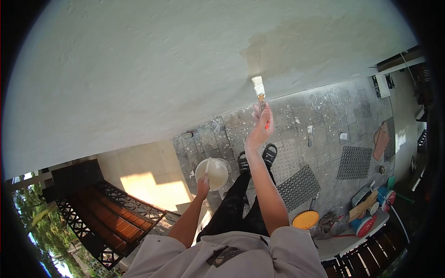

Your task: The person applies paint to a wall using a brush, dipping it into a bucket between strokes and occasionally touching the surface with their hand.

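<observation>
My right hand is stretched forward and closed around the handle of a paintbrush. The brush's pale, coated bristles are right at the wall, at the lower edge of a darker, wet-looking patch. Lower down and to the left, my left hand is closed on the handle of a white bucket, which hangs or stands beside my legs. Pale, creamy liquid shows inside the bucket. Whitish smears mark the fingers of my right hand.
Paint-spattered paving lies below, with my sandalled feet on it. Dark rubber mats lie to the right, near a yellow round lid and several tubs. A metal-framed railing stands at lower left.
</observation>
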Demonstrator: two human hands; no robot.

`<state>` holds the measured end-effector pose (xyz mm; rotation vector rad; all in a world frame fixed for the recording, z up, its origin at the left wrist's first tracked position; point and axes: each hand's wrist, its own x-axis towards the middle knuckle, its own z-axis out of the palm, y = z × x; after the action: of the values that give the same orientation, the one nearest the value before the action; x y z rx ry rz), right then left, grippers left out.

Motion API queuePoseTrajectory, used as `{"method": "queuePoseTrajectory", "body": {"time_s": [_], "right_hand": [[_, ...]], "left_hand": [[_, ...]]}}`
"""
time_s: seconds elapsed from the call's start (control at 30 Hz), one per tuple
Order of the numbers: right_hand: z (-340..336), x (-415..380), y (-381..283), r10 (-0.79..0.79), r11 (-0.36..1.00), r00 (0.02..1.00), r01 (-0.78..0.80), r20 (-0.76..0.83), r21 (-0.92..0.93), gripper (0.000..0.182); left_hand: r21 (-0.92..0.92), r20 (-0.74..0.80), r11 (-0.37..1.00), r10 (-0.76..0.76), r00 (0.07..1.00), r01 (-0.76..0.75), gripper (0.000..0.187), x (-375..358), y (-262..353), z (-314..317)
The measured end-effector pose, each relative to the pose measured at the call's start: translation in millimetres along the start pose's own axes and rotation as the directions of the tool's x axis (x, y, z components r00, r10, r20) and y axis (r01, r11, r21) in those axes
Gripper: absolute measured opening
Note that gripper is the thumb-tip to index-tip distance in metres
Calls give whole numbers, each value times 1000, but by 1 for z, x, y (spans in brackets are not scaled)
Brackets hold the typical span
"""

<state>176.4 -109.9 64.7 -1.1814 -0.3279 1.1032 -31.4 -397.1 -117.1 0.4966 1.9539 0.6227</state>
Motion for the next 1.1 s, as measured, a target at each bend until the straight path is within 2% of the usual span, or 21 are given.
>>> {"method": "queuePoseTrajectory", "body": {"time_s": [0.07, 0.17, 0.27, 0.4, 0.47, 0.57, 0.67, 0.77, 0.87, 1.03, 1.1], "right_hand": [[-2, 11, 12, 22, 997, 999, -25, -44, -77, 42], [4, 17, 16, 59, 997, 998, -59, -15, -43, 42], [14, 5, -5, 39, 999, 999, -38, -9, 35, 43], [7, -11, -27, -27, 1000, 998, 26, 59, 16, 43], [6, -9, -22, -42, 999, 998, 42, 39, -14, 43], [0, 5, 5, 31, 998, 999, -32, -20, -57, 43], [4, 13, 21, 64, 994, 998, -64, -12, -93, 43], [12, 11, 17, 45, 999, 999, -46, -24, -19, 43], [7, -2, -2, -9, 1000, 1000, 9, 29, 2, 43], [-4, 3, 21, 30, 992, 998, -36, -52, -117, 43], [-5, 14, 36, 45, 989, 997, -53, -64, -136, 43]], "left_hand": [[-4, 3, 1000, -5, 1000, 5, 44, 1, 4, 2], [-16, 9, 1000, -14, 1000, 15, 45, 4, 0, 4], [21, -2, 1000, -4, 1000, 4, 46, 5, -8, 1], [81, -37, 996, 31, 999, -28, 46, 10, -20, 1], [73, -29, 997, 37, 999, -35, 46, 14, -15, 2], [29, 11, 1000, 11, 1000, -12, 45, 10, -2, 4], [26, 8, 1000, 1, 1000, -1, 44, 9, -5, 4], [52, -1, 999, 8, 1000, -8, 43, 11, -8, 0], [55, 13, 998, -2, 1000, 1, 43, 5, -4, -3], [79, -2, 996, 43, 999, -43, 42, 13, -11, -2], [70, 9, 997, 14, 1000, -15, 42, 13, -10, -1]]}}
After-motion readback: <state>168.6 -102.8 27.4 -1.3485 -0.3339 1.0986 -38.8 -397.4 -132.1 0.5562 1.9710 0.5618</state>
